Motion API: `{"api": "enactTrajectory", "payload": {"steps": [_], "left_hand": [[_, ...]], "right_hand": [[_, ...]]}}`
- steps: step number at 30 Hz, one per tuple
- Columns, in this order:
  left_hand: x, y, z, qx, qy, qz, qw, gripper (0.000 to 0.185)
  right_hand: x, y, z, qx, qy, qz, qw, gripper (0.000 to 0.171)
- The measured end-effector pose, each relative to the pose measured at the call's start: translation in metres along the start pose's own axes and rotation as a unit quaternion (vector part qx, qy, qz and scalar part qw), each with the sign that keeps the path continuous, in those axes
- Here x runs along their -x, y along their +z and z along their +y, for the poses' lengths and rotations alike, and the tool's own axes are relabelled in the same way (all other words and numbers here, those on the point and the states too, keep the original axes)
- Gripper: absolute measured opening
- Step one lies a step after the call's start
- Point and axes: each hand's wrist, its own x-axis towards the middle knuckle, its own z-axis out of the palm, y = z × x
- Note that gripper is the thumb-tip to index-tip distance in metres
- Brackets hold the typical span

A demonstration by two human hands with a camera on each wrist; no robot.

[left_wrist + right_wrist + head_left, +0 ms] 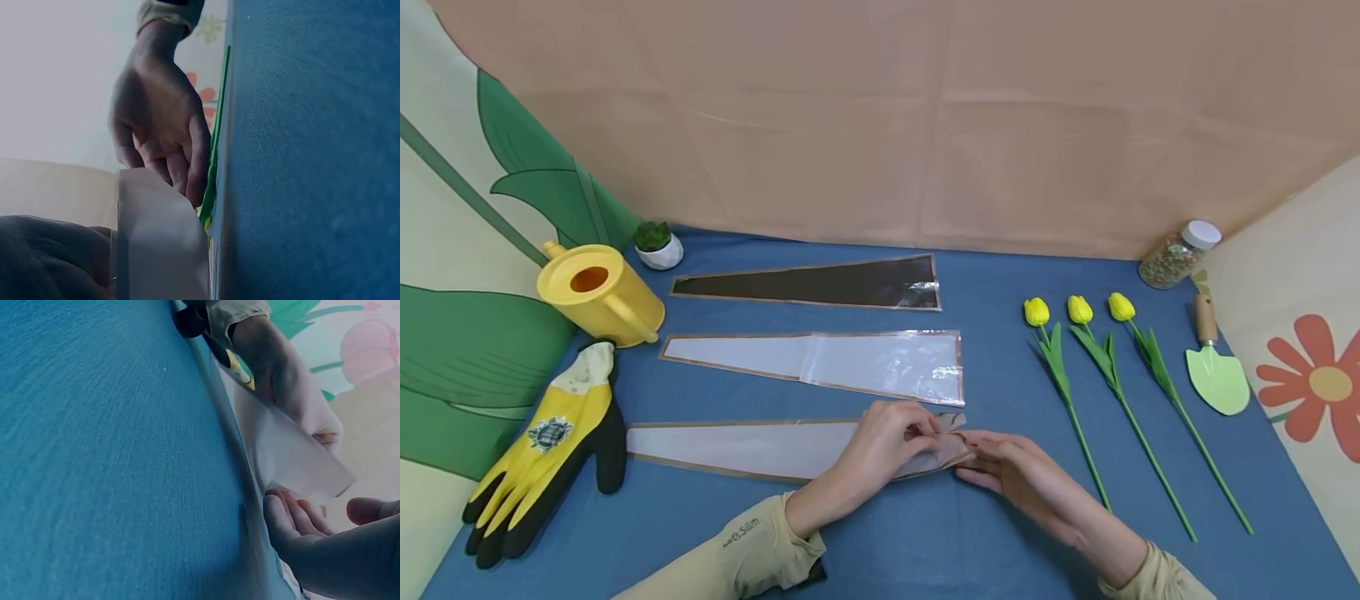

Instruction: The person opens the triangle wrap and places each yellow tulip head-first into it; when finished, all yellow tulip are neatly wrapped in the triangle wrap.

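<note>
Presumably light, slippery and easily creased, the frontmost brown-edged flower sleeve [737,446], laid with its narrow end toward the left edge of the table [925,542], was best gripped by its wide rim. Near there it was pinched by the left hand [883,446], while the rim was touched by the right hand [1033,483], palm turned inward, fingers nearly straight.

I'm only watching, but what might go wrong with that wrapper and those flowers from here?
The nearest wrapper looks thin, so it might crease or tear at its wide end, where the left hand pinches it. The right hand lies near the leftmost tulip, so a careless sweep to the right could knock that flower.
</note>
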Motion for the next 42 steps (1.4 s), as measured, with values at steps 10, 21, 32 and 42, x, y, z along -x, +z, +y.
{"api": "enactTrajectory", "payload": {"steps": [10, 21, 32, 42], "left_hand": [[0.001, -0.003, 0.004, -0.003, 0.008, 0.021, 0.9998, 0.010], [0.000, -0.001, 0.004, 0.003, 0.016, 0.009, 0.9998, 0.013], [0.002, 0.000, 0.002, 0.003, 0.015, 0.018, 0.9997, 0.010], [0.002, -0.001, 0.003, 0.013, 0.000, 0.018, 0.9998, 0.009]], "right_hand": [[0.011, 0.039, -0.030, 0.052, 0.011, 0.053, 0.997, 0.057], [0.004, 0.042, -0.025, 0.088, -0.022, 0.047, 0.995, 0.059], [-0.003, 0.049, -0.026, 0.117, -0.015, 0.076, 0.990, 0.070], [0.001, 0.038, -0.021, 0.093, -0.043, 0.061, 0.993, 0.060]]}}
